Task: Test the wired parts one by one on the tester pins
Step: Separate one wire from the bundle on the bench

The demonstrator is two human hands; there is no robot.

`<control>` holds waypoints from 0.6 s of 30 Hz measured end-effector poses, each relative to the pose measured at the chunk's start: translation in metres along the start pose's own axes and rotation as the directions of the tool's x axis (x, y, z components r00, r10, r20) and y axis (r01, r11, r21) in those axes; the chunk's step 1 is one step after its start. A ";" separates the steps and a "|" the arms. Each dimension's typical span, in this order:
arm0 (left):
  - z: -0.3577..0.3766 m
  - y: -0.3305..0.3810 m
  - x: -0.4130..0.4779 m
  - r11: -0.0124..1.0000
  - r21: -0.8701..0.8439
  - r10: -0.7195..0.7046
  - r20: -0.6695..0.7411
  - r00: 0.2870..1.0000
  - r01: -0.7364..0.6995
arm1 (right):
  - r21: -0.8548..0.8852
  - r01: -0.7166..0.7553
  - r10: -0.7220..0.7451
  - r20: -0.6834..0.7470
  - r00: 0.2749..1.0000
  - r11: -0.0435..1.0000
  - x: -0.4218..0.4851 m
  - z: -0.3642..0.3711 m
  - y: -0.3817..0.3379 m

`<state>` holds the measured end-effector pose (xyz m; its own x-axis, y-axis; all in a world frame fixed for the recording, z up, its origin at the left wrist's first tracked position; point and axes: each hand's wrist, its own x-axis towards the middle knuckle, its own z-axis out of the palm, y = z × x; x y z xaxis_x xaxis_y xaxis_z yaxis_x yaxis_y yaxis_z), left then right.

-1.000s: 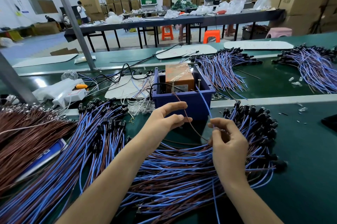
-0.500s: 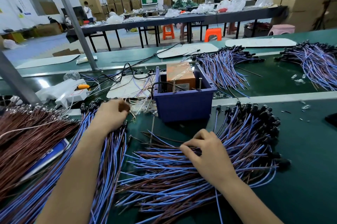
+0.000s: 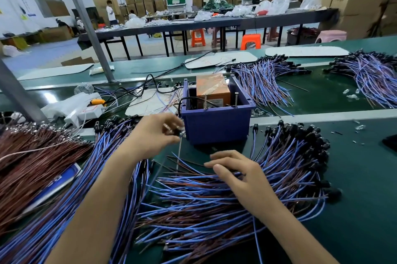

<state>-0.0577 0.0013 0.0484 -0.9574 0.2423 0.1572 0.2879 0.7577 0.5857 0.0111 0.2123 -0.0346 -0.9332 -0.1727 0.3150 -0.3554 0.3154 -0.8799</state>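
The tester is a blue box (image 3: 217,128) holding an orange block (image 3: 212,87), with two upright metal pins (image 3: 205,101) at its front rim. My left hand (image 3: 154,137) is just left of the box and pinches a small black-headed wired part (image 3: 178,135), whose thin lead hangs down to the belt. My right hand (image 3: 238,175) rests with loosely spread fingers on the fan-shaped pile of blue and brown wired parts (image 3: 290,167) in front of the box. Motion blur hides the left fingertips.
A second pile of blue wired parts (image 3: 71,195) runs under my left forearm. Brown wires (image 3: 25,156) lie far left. More wire bundles (image 3: 264,83) sit behind the box on the green belt (image 3: 365,178). A slanted metal post (image 3: 90,34) and a white power strip (image 3: 86,111) stand at left.
My left hand has come from the left pile towards the box and now pinches a wired part. My right hand has shifted right on the front pile, its fingers uncurled.
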 end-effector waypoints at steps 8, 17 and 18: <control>0.038 0.061 -0.022 0.917 -0.294 0.287 0.016 0.958 -0.269 | 0.399 0.035 -0.048 0.023 0.999 0.916 -0.003 0.004 -0.014; 0.041 0.049 -0.020 0.903 -0.417 0.166 0.558 0.813 0.101 | 0.390 -0.041 0.336 -0.730 0.595 0.920 0.011 -0.033 0.011; 0.038 0.046 -0.018 0.926 -0.373 0.174 0.566 0.806 0.062 | 0.374 -0.043 0.335 -0.765 0.550 0.926 0.012 -0.039 0.014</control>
<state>-0.0265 0.0544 0.0424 -0.7089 0.6697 -0.2212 0.1982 0.4901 0.8488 -0.0073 0.2507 -0.0296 -0.6721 0.7249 0.1509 -0.2695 -0.0497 -0.9617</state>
